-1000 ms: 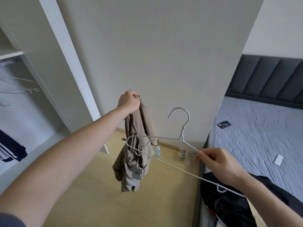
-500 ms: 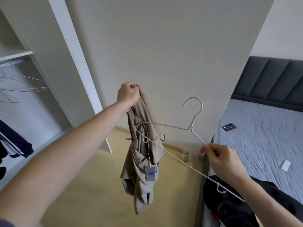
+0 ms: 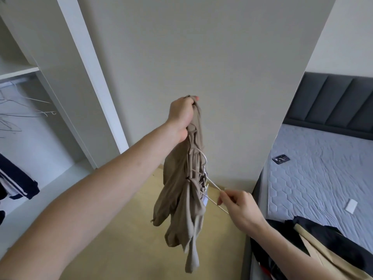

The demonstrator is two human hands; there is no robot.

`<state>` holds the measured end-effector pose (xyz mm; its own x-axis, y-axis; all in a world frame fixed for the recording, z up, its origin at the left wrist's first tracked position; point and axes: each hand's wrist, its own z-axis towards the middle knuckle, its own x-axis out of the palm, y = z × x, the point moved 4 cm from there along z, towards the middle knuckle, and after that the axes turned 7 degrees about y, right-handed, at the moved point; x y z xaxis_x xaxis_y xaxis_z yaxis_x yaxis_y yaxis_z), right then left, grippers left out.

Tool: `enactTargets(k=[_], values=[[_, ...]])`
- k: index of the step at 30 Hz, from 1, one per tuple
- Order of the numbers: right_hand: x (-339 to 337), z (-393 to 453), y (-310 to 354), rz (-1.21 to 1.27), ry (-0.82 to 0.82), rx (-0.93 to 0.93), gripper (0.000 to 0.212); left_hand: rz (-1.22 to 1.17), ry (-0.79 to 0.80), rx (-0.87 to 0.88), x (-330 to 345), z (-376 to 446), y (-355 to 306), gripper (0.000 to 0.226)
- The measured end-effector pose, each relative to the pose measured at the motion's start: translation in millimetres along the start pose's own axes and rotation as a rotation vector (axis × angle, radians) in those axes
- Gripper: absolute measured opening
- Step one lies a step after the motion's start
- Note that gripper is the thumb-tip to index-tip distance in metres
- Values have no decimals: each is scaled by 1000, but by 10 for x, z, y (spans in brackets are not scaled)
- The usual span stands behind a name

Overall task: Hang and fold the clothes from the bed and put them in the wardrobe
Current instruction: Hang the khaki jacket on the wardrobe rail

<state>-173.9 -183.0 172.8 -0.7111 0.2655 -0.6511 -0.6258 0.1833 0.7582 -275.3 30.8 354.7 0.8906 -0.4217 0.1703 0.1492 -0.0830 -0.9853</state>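
The bed (image 3: 314,178) lies at right, dark clothes (image 3: 333,249) heaped on its near corner. A beige garment (image 3: 181,190) hangs from the left hand (image 3: 181,114), grip clamped on its top. The right hand (image 3: 238,205) pinches a white hanger (image 3: 214,186) pushed inside it.

Bedroom interior: a pale grey-white wall panel (image 3: 201,57) fills centre frame, w/ a white vertical frame post (image 3: 90,67) slanting at left. Light wood floor (image 3: 125,239) runs below. Left, an open white closet bay w/ a shelf (image 3: 18,70) & bare wire hangers (image 3: 24,110) beneath it. Right, a dark grey padded headboard (image 3: 333,104) stands against a white wall (image 3: 353,33), behind a grey quilted mattress (image 3: 323,178). Soft, even daylight throughout.
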Motion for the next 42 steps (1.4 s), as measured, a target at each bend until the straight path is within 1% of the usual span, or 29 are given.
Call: enactTargets(k=[3,6,8,10,12,14,15,17,18,20,22,24,26,29,31,32,33,34,36,37,39,40,41,42], values=[[29,29,24,216,67,11,46,-12,164,16,195,-96,-170,29],[-56,60,85,311,212,-4,54,117,337,-18,231,-175,-296,29],[-195,83,106,345,281,-5,53,249,372,-21,173,-203,-356,27],[-384,111,117,305,293,-26,48,318,388,-30,114,-220,-386,25],[-566,142,130,156,214,-83,34,306,411,-56,81,-234,-375,26],[-660,175,178,-31,66,-182,26,215,444,-100,106,-268,-329,27],[-649,175,228,-86,7,-222,25,153,465,-121,140,-295,-304,27],[-531,155,279,-89,-60,-243,21,36,499,-143,220,-344,-276,27],[-450,144,265,-56,-90,-225,24,-17,510,-152,251,-362,-276,27],[-310,107,201,61,-166,-162,41,-115,568,-179,285,-397,-289,29],[-218,62,164,188,-257,-122,54,-137,694,-206,306,-461,-297,30],[-183,36,179,304,-329,-112,58,-5,779,-198,326,-542,-249,31],[-199,43,204,413,-363,-116,57,250,785,-129,321,-606,-159,39],[-250,61,235,513,-342,-130,55,615,775,23,241,-683,-98,51],[-278,77,238,554,-329,-136,61,943,720,256,155,-708,-182,45],[-293,92,227,573,-331,-127,63,1115,677,367,105,-708,-228,36],[-313,109,216,592,-337,-114,63,1252,636,434,52,-702,-263,25],[-329,130,198,615,-337,-105,62,1373,605,470,-4,-686,-285,19],[-367,158,190,636,-323,-96,60,1594,535,547,-90,-632,-307,29],[-398,175,198,635,-309,-90,59,1648,504,577,-120,-593,-318,33],[-487,220,250,596,-277,-102,48,1639,454,601,-176,-531,-361,33],[-561,239,276,538,-313,-132,33,1619,425,604,-211,-499,-387,34],[-654,234,319,452,-379,-178,14,1604,397,603,-244,-478,-410,35],[-739,202,361,348,-463,-223,13,1593,363,606,-282,-463,-434,36]])
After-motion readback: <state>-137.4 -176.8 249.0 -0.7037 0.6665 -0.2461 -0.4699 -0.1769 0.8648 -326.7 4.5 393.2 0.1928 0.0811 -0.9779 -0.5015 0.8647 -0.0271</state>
